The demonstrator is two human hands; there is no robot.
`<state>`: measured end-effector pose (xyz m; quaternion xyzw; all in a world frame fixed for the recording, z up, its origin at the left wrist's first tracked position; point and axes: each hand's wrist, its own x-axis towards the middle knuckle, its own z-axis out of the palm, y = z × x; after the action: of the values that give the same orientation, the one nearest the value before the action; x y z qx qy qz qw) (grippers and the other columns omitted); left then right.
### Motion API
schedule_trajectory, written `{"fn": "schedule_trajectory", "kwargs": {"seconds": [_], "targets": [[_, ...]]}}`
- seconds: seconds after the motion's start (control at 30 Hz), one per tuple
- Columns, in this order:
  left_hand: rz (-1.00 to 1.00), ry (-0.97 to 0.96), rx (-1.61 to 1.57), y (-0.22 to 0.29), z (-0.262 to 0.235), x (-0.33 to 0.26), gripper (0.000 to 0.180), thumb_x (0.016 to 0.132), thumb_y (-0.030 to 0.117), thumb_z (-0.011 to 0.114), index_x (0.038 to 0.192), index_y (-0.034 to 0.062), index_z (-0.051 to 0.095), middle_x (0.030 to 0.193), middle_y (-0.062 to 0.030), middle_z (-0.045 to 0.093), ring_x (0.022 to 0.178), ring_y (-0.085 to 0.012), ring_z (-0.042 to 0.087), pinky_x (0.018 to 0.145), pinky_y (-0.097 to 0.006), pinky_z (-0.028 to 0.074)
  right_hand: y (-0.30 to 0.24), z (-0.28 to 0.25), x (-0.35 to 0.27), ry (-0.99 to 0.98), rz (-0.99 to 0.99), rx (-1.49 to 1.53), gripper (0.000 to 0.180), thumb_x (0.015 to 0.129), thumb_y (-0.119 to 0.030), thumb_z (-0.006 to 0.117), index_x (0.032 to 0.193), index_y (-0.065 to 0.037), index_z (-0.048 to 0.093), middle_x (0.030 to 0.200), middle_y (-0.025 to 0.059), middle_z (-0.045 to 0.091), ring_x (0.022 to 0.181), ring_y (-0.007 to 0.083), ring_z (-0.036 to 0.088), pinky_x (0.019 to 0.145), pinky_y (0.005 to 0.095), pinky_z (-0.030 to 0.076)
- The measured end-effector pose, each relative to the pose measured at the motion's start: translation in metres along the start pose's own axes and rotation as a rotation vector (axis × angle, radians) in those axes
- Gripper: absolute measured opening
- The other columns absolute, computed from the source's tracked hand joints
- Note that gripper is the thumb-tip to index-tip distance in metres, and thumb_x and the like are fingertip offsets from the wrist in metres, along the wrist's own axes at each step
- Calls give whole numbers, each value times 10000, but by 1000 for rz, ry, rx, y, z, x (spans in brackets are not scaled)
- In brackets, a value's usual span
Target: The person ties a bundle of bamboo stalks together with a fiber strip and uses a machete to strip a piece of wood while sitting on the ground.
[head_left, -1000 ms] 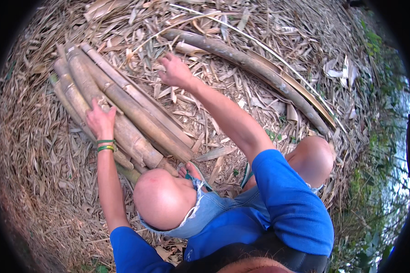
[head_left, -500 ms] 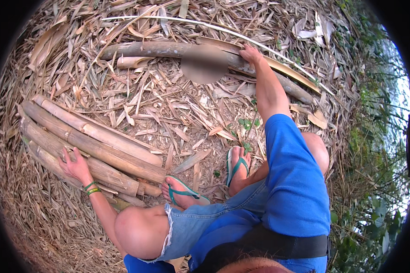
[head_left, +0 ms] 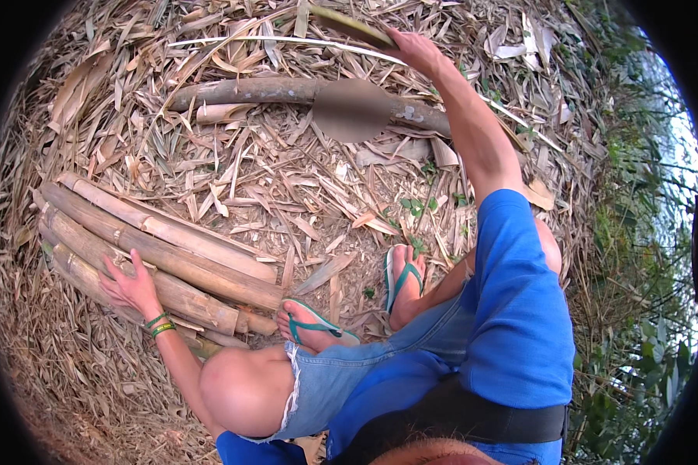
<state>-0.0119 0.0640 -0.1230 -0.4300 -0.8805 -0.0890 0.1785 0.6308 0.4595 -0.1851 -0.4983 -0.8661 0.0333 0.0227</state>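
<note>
The left hand (head_left: pixel 132 285) lies flat, fingers spread, on a bundle of cut bamboo poles (head_left: pixel 155 252) stacked side by side. The right hand (head_left: pixel 412 48) reaches far out, fingers closed around a thin bamboo strip (head_left: pixel 287 40). Below that grip lies one more bamboo pole (head_left: pixel 248 91), well apart from the bundle, seemingly not gathered yet.
</note>
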Motion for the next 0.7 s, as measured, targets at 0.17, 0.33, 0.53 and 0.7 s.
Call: {"fn": "schedule_trajectory", "kwargs": {"seconds": [0.17,0.33,0.53,0.7], "targets": [[-80,-29,-788,57,-95,30,686,973,442,613,1490,48,393,1406,-185,519,1301,-333,502,1120,-493,342,-177,-215,54,221,-67,193,348,909,-315,626,1159,-73,618,978,226,681,895,405,657,769,477,515],[-107,-586,-1936,56,-207,71,852,980,616,458,1526,-10,265,1398,-259,494,1305,-349,499,1116,-474,379,-356,-326,35,431,-602,491,429,928,-301,663,1281,-69,584,1016,204,679,908,368,667,760,451,533],[29,-993,-2202,-31,-291,92,994,910,647,527,1490,-112,252,1429,-277,460,1304,-343,515,1092,-460,434,-507,-307,48,831,-1299,388,537,906,-217,625,1423,-180,485,1083,104,598,914,278,630,774,380,538],[-187,-659,-1955,-28,-301,30,869,814,128,777,1500,-68,282,1443,-212,462,1233,-261,580,1010,-364,517,-595,-268,47,874,-1542,331,528,910,-170,484,1434,-240,476,1263,131,542,1123,292,573,946,387,490]]}}
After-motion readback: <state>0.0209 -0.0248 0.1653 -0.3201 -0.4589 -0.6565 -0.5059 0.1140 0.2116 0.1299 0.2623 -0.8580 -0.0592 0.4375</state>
